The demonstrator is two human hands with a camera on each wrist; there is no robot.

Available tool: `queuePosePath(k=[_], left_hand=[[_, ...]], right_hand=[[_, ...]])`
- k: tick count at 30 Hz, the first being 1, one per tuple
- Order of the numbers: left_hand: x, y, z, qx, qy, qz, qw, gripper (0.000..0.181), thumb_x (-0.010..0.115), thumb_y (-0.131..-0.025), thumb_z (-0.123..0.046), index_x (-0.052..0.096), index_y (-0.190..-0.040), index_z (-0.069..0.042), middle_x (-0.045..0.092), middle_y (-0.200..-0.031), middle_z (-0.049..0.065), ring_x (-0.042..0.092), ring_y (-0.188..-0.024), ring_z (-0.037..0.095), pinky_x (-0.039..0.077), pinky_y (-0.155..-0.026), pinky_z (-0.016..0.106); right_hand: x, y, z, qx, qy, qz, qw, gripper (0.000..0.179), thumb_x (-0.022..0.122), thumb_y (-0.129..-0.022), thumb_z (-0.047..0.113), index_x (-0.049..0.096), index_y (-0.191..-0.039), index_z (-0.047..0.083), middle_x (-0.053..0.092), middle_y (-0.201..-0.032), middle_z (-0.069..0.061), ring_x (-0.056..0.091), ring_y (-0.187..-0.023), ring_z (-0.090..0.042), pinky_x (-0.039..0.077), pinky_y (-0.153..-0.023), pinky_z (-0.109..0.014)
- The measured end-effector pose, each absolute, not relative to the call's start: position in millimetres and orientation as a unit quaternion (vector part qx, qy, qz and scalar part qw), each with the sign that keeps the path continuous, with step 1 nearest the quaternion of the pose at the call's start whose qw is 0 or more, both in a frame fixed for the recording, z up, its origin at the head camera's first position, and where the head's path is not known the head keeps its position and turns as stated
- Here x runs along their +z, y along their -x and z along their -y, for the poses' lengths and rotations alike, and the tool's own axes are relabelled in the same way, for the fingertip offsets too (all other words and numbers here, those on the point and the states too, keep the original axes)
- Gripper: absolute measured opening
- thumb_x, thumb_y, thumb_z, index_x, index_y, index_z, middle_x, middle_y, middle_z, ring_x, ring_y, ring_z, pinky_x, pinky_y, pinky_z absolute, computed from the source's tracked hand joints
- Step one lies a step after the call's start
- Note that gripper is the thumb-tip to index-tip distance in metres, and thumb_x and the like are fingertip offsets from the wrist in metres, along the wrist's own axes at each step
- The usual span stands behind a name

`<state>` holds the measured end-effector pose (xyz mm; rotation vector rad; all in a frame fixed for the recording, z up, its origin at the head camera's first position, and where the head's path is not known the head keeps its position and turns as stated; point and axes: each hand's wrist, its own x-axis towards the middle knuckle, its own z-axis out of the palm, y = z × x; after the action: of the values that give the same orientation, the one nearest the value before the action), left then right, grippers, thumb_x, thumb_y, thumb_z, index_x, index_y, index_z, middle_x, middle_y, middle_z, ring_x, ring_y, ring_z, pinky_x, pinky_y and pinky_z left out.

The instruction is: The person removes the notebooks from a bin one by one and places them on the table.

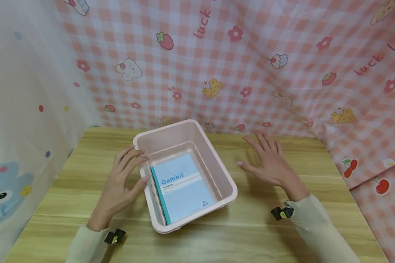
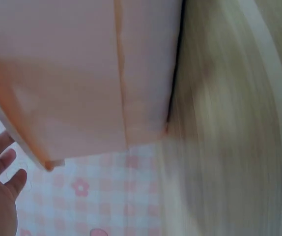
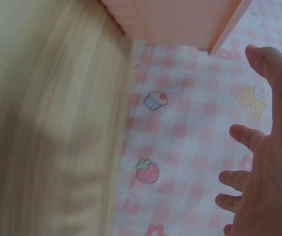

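Observation:
A pale pink plastic bin (image 1: 214,160) stands at an angle on the wooden table. Flat on its floor lies a notebook (image 1: 184,186) with a light blue cover, a green spine and the word "Gambit". My left hand (image 1: 120,182) is at the bin's left rim, fingers spread and loosely bent, the fingertips overlapping the rim in the head view. In the left wrist view, its fingers (image 2: 3,162) show beside the rim, loosely spread. To the right of the bin, my right hand (image 1: 266,164) hovers apart from it with fingers spread, holding nothing.
The wood-grain table (image 1: 250,233) extends around the bin. A pink checked curtain (image 1: 191,65) hangs along its back edge, and a pale printed cloth (image 1: 29,109) hangs at the left. Small black devices (image 1: 115,236) are worn at both wrists.

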<state>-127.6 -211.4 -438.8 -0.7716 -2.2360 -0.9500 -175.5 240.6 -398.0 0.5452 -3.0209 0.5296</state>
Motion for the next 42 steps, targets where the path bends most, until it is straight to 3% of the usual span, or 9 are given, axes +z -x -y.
queuePosePath(k=[6,11,14,20,28,42], left_hand=[[-439.8,130.9,200.4,-0.385,0.327,0.810,0.298,0.035,0.062,-0.097,-0.039,0.073,-0.107,-0.007,0.069,-0.117,0.014,0.048,-0.138,0.035,0.030,-0.127,0.037],[-443.4,133.3,198.3,-0.398,0.336,0.797,0.307,0.014,0.064,-0.091,-0.024,0.071,-0.087,-0.012,0.068,-0.101,0.008,0.054,-0.122,0.034,0.034,-0.123,0.035],[-445.2,136.0,196.5,-0.403,0.341,0.788,0.318,0.012,0.062,-0.090,-0.021,0.067,-0.082,-0.013,0.066,-0.097,0.007,0.054,-0.117,0.034,0.036,-0.121,0.035],[-450.2,138.1,195.6,-0.419,0.350,0.768,0.336,0.007,0.059,-0.083,-0.014,0.062,-0.077,-0.011,0.063,-0.091,0.013,0.053,-0.111,0.033,0.037,-0.118,0.036],[-451.4,136.8,195.8,-0.408,0.341,0.770,0.353,0.008,0.059,-0.080,-0.014,0.064,-0.076,-0.010,0.067,-0.094,0.011,0.058,-0.103,0.036,0.034,-0.125,0.050],[-441.5,135.2,198.0,-0.407,0.354,0.790,0.292,0.006,0.065,-0.082,-0.013,0.067,-0.080,-0.018,0.067,-0.091,0.001,0.058,-0.104,0.029,0.030,-0.127,0.049]], right_hand=[[-389.4,178.2,-229.1,0.158,-0.194,0.968,0.015,0.086,0.055,-0.092,0.070,0.022,-0.163,0.034,0.008,-0.173,-0.013,0.010,-0.157,-0.044,0.003,-0.124,-0.071],[-382.1,181.3,-219.3,0.157,-0.203,0.966,0.026,0.085,0.057,-0.091,0.070,0.021,-0.162,0.040,0.008,-0.173,-0.008,0.009,-0.159,-0.039,0.006,-0.124,-0.070],[-375.6,182.6,-213.1,0.163,-0.209,0.964,0.022,0.085,0.058,-0.090,0.071,0.019,-0.161,0.044,0.008,-0.174,-0.005,0.006,-0.160,-0.036,0.004,-0.125,-0.069],[-360.6,183.8,-195.7,0.171,-0.232,0.958,0.014,0.084,0.057,-0.090,0.072,0.021,-0.161,0.043,0.005,-0.174,0.000,0.005,-0.161,-0.033,0.003,-0.126,-0.068],[-344.0,190.0,-173.6,0.164,-0.266,0.950,0.001,0.081,0.057,-0.091,0.072,0.025,-0.159,0.043,0.013,-0.173,-0.003,0.011,-0.160,-0.032,0.004,-0.126,-0.068],[-316.1,196.0,-129.7,0.142,-0.297,0.943,-0.053,0.081,0.050,-0.090,0.077,0.030,-0.159,0.039,0.018,-0.172,-0.001,0.015,-0.159,-0.032,0.012,-0.127,-0.065]])
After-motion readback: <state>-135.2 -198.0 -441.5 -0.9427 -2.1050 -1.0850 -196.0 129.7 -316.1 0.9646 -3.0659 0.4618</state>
